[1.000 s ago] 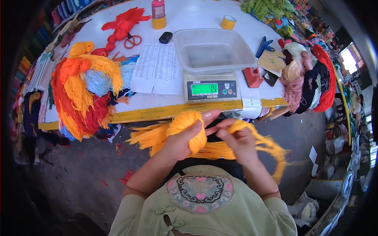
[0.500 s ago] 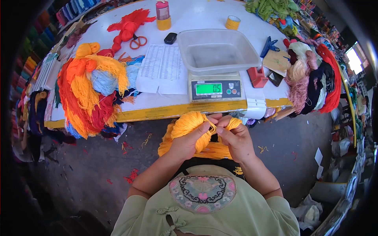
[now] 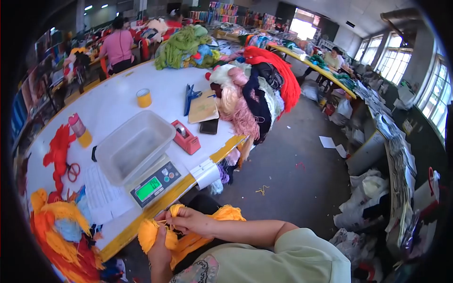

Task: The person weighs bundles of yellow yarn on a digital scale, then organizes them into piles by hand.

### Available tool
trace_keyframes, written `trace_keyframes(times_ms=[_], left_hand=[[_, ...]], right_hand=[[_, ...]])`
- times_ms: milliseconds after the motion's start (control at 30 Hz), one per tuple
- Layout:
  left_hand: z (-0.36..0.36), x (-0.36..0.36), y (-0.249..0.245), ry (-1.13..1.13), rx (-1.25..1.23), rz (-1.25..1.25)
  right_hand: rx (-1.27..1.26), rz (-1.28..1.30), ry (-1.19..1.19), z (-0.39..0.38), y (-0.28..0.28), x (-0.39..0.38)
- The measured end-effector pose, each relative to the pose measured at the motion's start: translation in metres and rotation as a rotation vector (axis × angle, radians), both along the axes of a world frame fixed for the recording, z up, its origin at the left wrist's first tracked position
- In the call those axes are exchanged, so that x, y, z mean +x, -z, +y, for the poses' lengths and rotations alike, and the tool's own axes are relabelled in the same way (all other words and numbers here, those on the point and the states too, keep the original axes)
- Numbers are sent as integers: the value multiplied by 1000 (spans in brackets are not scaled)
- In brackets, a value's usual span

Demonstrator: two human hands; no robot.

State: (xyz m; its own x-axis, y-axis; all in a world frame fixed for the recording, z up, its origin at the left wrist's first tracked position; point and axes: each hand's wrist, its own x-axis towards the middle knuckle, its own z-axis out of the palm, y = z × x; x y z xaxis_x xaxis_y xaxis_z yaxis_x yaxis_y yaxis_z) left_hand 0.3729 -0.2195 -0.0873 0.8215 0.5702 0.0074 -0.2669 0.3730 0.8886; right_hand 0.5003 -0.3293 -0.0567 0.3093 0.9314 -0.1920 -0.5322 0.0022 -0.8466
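Yellow-orange yarn [image 3: 147,234] is bunched between my two hands at the table's front edge, below the scale. My left hand [image 3: 160,249] is closed round the larger bundle. My right hand [image 3: 191,220] pinches a smaller loop of the same yarn, close to the left fingertips. More of the yarn [image 3: 229,213] lies across my lap, under the right forearm. On the table the digital scale [image 3: 155,184] has a lit green display and bears a grey plastic tray [image 3: 134,146].
Mixed yarn piles lie on the table's right [image 3: 245,94], far end [image 3: 186,47] and near left [image 3: 61,231]. A red tape dispenser [image 3: 185,137], yellow tape roll [image 3: 144,98], scissors [image 3: 73,172] and printed sheets [image 3: 101,191] are on it. People [image 3: 118,46] sit farther off.
The view has swung to the right and up, showing more of the room. Both hands still hold the yarn close together. The display reading has changed slightly.
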Motion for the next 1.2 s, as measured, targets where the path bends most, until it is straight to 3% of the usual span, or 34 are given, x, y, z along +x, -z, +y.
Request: trace_keyframes(times_ms=[133, 233, 333, 367, 433, 467, 533, 567, 600, 667, 767, 867, 933, 1000, 1100, 1167, 1200], left_hand=[[5, 1, 10, -13, 204, 16], [7, -10, -3, 150, -78, -18], [45, -49, 32, 494, -83, 242], [54, -59, 33, 498, -85, 270], [65, -71, 31, 414, -107, 284], [68, -74, 29, 340, -117, 262], [72, -74, 20, 192, -137, 194], [74, -75, 16, 131, -153, 148], [76, -75, 11, 82, -166, 101], [77, -78, 0, 16, -207, -25], [70, -86, -15, 28, -317, -266], [46, -82, -19, 115, -423, -399], [27, -62, -14, 177, -317, -320], [13, -27, -7, 282, 104, -147], [2, 16, -27, 421, 1066, -53], [-16, 28, -3, 508, 613, 77], [-17, 29, -6, 550, 537, 124]], right_hand=[[-11, 14, -43, -13, -5, 9], [-31, -190, -204, -21, -12, 16], [79, -630, -475, -39, 16, 48], [20, -560, -466, -51, 14, 61], [-240, -434, -392, -85, 10, 98], [-527, -652, -423, -103, 7, 128], [-712, -1067, -239, -162, 32, 190], [-1007, -1230, -200, -190, 50, 226], [-1381, -1185, 20, -203, 18, 228], [-1718, -1364, 375, -239, 32, 248], [-1547, -1307, 137, -205, 24, 211], [-1022, -1369, -197, -141, 38, 151], [-730, -1390, -281, -101, 22, 102], [-542, -1361, -371, -70, 11, 66], [-430, -1304, -431, -51, -19, 39], [-354, -1302, -376, -50, -20, 36], [-288, -1236, -326, -53, -26, 41]])
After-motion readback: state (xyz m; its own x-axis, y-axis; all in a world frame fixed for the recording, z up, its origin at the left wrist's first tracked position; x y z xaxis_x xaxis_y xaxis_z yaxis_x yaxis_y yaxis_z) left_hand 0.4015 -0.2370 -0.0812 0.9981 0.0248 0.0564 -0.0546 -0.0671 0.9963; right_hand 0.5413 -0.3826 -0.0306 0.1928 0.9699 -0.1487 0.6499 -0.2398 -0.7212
